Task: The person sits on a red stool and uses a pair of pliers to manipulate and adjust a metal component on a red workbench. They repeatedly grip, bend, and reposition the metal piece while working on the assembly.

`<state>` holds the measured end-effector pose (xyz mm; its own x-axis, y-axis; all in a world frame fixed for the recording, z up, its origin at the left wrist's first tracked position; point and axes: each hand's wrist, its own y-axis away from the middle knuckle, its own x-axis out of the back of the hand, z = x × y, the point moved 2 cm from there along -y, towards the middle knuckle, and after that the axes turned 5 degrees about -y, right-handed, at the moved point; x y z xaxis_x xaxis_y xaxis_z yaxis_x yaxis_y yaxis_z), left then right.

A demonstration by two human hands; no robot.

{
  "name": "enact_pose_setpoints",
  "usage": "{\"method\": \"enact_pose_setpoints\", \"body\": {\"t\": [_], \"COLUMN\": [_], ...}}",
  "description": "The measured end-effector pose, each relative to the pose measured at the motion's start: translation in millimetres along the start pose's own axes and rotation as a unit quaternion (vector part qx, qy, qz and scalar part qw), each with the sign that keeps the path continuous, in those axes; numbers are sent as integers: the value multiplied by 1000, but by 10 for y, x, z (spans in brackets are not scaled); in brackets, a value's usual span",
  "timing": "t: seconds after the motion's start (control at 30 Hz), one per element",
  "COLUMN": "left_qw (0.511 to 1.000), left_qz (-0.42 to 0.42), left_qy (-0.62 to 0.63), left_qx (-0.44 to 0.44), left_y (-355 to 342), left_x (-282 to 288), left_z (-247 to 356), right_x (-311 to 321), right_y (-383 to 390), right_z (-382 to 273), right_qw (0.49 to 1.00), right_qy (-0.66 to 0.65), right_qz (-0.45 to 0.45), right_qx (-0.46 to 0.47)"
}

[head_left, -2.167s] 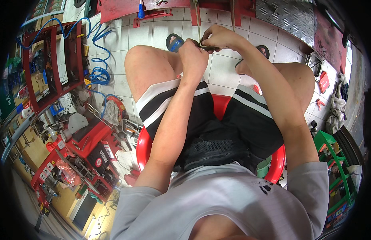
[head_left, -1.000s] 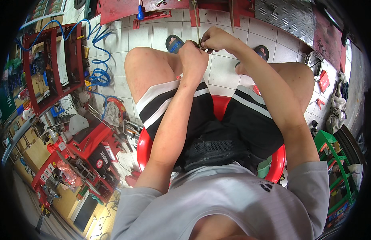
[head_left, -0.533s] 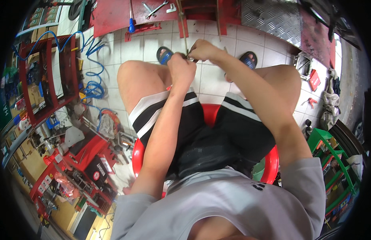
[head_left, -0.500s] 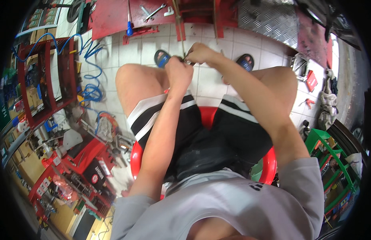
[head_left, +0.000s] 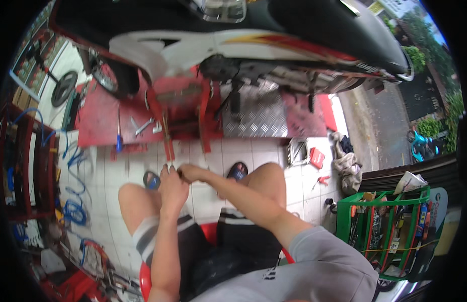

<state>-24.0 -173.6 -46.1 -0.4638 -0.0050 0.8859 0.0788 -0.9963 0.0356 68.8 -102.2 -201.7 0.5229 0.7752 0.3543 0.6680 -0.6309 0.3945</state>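
My left hand (head_left: pixel 173 187) and my right hand (head_left: pixel 191 173) meet in front of my knees, above the white tiled floor. The fingers of both are closed, and what they pinch is too small and hidden to name. Just beyond them, the front edge of a red motorbike lift (head_left: pixel 98 121) carries a screwdriver (head_left: pixel 118 143) with a blue handle jutting over the edge. Beside it lie wrenches (head_left: pixel 144 127). A white, black and red motorbike (head_left: pixel 193 48) stands on the lift.
I sit on a red plastic stool (head_left: pixel 145 282). On the left are a coiled blue air hose (head_left: pixel 75 212) and a dark red rack (head_left: pixel 23 161). To the right stand a green tool trolley (head_left: pixel 367 201), a red box (head_left: pixel 317 158) and a heap of cloth (head_left: pixel 348 166).
My view has tilted up and swung right, so the motorbike and street now show. Both hands stay together in front of my knees.
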Motion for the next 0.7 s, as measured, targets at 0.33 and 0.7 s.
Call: {"method": "enact_pose_setpoints", "body": {"t": [0.33,0.7], "left_qw": [951,854], "left_qz": [-256,-501], "left_qy": [105,116], "left_qx": [-138,-75], "left_y": [-974,-1102], "left_x": [-14,-886], "left_z": [212,56], "right_x": [-53,-108], "right_y": [226,339], "right_z": [-493,-657], "right_qw": [994,993], "right_qy": [-58,117], "right_qz": [72,9], "right_qx": [61,5]}}
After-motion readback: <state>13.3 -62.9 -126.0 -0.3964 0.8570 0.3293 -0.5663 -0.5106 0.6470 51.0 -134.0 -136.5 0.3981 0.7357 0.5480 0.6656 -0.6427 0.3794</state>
